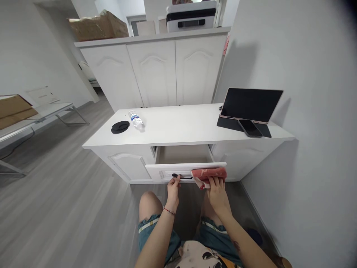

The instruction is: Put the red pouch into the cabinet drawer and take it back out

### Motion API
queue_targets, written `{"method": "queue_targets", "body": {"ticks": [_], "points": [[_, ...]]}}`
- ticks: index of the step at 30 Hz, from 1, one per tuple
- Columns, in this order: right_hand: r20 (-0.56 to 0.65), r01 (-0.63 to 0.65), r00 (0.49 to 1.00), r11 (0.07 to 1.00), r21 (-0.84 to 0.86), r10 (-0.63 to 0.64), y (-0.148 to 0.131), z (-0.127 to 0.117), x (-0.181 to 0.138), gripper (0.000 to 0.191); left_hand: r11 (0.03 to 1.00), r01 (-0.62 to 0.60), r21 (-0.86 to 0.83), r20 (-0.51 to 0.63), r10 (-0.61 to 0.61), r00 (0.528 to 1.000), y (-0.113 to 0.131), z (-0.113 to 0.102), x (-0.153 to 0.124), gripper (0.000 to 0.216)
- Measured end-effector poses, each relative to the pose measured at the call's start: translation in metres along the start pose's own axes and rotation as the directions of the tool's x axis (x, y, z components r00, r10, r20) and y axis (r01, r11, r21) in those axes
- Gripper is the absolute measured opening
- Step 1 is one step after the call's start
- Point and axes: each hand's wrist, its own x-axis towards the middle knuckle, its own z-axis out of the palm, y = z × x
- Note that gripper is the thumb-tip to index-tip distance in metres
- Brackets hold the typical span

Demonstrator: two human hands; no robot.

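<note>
A white drawer (153,169) is pulled partway out of the low white cabinet, and its inside shows a bare bottom. At the left end of its dark handle (186,178), my left hand (173,188) has its fingers closed round the bar. My right hand (216,191) grips a folded red cloth (209,173) with a pale pattern. That cloth lies against the right part of the drawer front. My right fingertips are partly hidden by the cloth.
On the cabinet top (178,126) lie a clear water bottle (136,120), a round black object (120,127), a tablet (251,105) and a phone (250,128). Behind, a taller cabinet (156,70) carries a cardboard box (100,26) and a case (192,16). A wall (320,149) bounds the right side.
</note>
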Motion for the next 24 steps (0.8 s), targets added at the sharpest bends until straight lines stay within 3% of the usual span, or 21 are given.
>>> {"method": "queue_targets", "body": {"ticks": [9, 14, 19, 24], "points": [[-0.07, -0.116, 0.99, 0.992, 0.044, 0.119, -0.003, 0.036, -0.009, 0.042, 1.0, 0.008, -0.008, 0.004, -0.007, 1.0, 0.001, 0.0, -0.001, 0.044], [-0.042, -0.223, 0.971, 0.953, 0.207, 0.236, 0.0, 0.059, -0.022, 0.042, 1.0, 0.006, -0.011, 0.011, -0.006, 1.0, 0.001, 0.0, -0.001, 0.044], [0.031, -0.373, 0.916, 0.82, 0.434, 0.4, -0.007, 0.075, -0.029, 0.038, 0.999, 0.009, -0.035, 0.008, -0.009, 1.0, -0.001, 0.0, 0.0, 0.042], [0.144, -0.499, 0.831, 0.604, 0.621, 0.538, -0.021, 0.08, -0.024, 0.035, 1.0, 0.0, -0.021, 0.016, 0.0, 1.0, -0.002, -0.001, 0.001, 0.041]]}}
